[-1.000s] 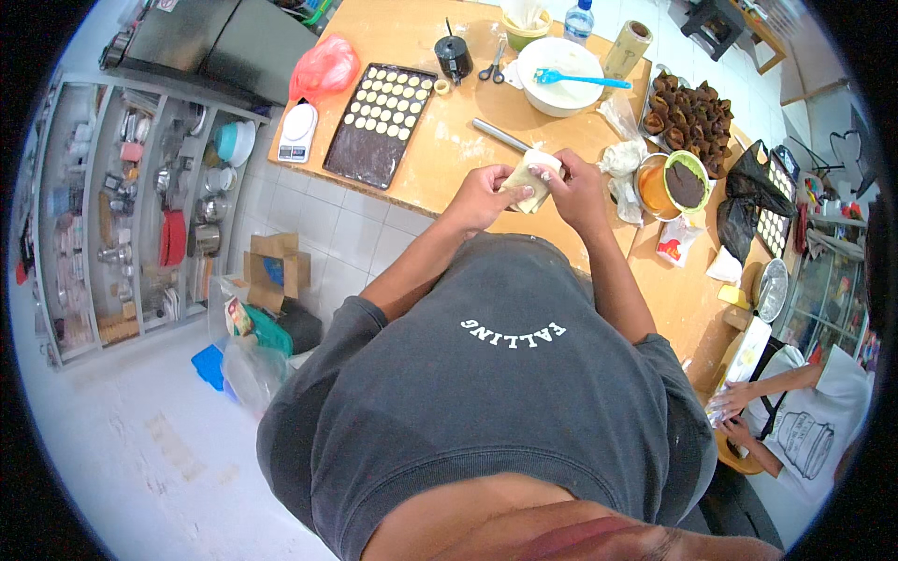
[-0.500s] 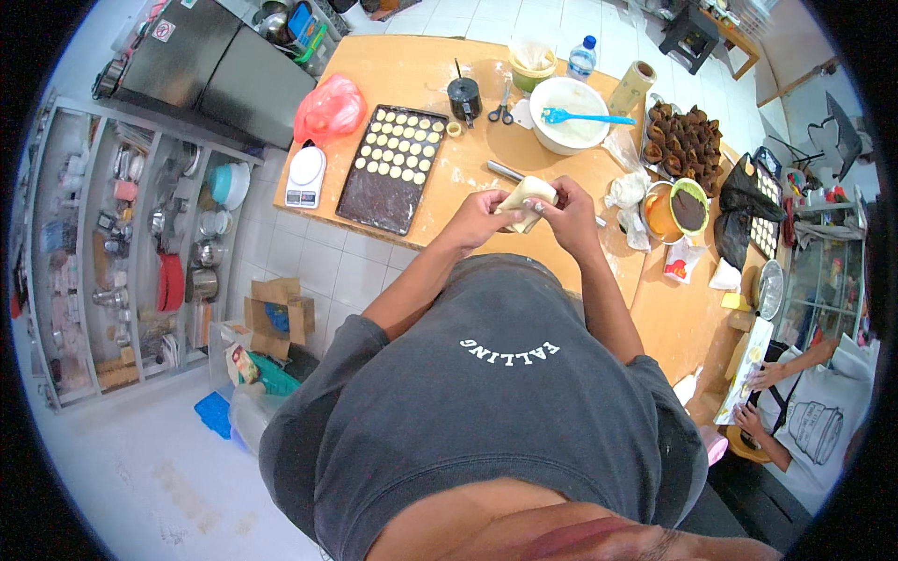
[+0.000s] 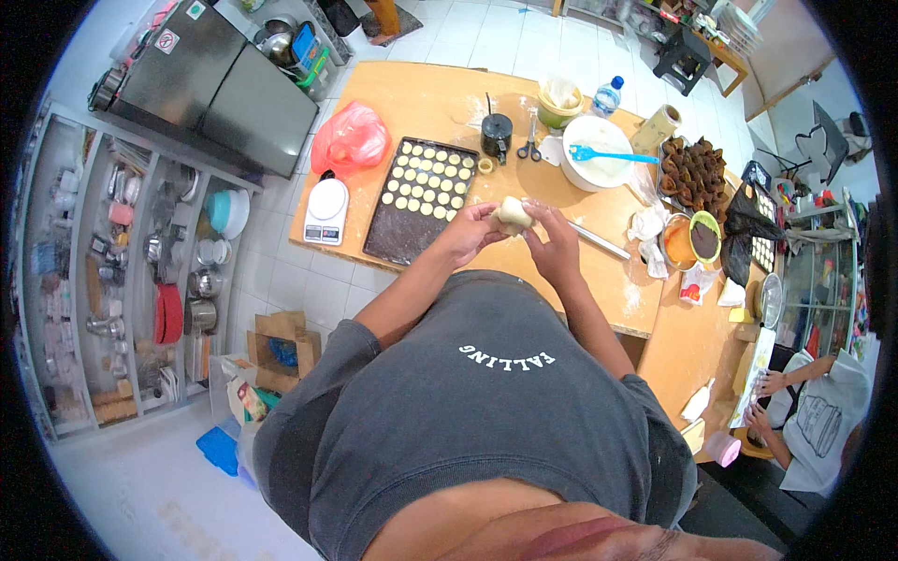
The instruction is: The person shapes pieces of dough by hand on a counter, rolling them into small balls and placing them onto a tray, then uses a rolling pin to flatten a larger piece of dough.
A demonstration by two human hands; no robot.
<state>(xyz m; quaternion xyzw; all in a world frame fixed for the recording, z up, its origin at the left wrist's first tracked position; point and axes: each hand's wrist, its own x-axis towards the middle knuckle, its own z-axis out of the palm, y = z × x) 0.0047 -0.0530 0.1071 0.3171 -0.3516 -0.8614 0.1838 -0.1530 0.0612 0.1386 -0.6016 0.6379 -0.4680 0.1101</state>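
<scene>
A pale lump of dough (image 3: 513,214) is held between my two hands over the table's near edge. My left hand (image 3: 470,234) grips it from the left with curled fingers. On the other side, my right hand (image 3: 552,241) has its fingers pressed round the dough's top and right side. Just right of my right hand lies a metal rolling pin (image 3: 601,242). A dark baking tray (image 3: 398,231) sits beyond my left hand, with rows of small round dough discs on its far part. A ring-shaped cutter (image 3: 485,165) lies beside the tray.
Left of the tray are a white scale (image 3: 325,208) and a pink plastic bag (image 3: 350,142). Farther back stand a black pot (image 3: 496,136), scissors (image 3: 529,145), and a white bowl (image 3: 587,176) with a blue brush (image 3: 610,155). At the right, another person's hands (image 3: 765,393) touch a long board.
The dough between my hands has gone from a wider folded piece to a smaller, rounder lump. The whole view has shifted, with the table now lower and farther right.
</scene>
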